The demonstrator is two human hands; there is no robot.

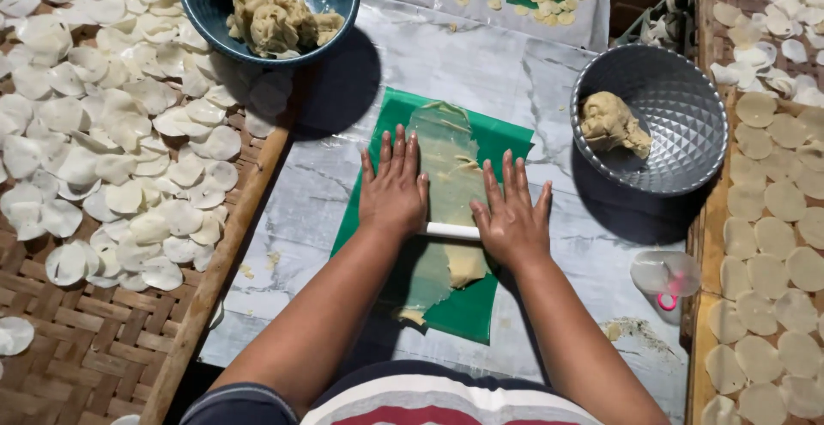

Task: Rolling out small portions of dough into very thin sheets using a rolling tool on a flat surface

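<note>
Two flat palms, left hand [393, 186] and right hand [513, 216], fingers spread, press a white rolling pin [452, 231] over the thin dough sheet [446, 176], laid under clear film on a green mat [489, 146] so it spreads without sticking.

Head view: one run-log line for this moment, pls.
left hand: flat on white rolling pin | right hand: flat on it | dough strip: thin, on green mat | dough in both bowls
</note>
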